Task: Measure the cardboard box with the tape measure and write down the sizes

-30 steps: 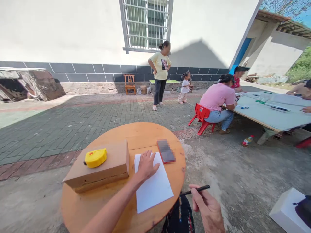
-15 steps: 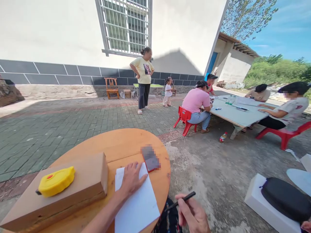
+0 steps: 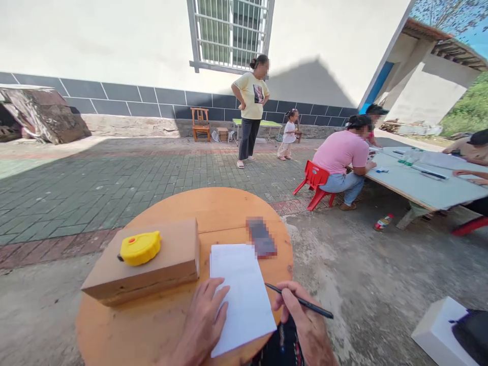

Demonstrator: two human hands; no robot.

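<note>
Left hand lies flat, fingers spread, on the white paper sheet at the round wooden table's near edge; right hand pinches a slim black pen.

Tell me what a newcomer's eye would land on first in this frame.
The yellow tape measure stands out first, lying on a cardboard box at the left of the round wooden table. Beside the box lies a white paper, the left hand flat on its near edge and the right hand holding a black pen by its right edge. Farther back at right, people sit at a long table.
</note>
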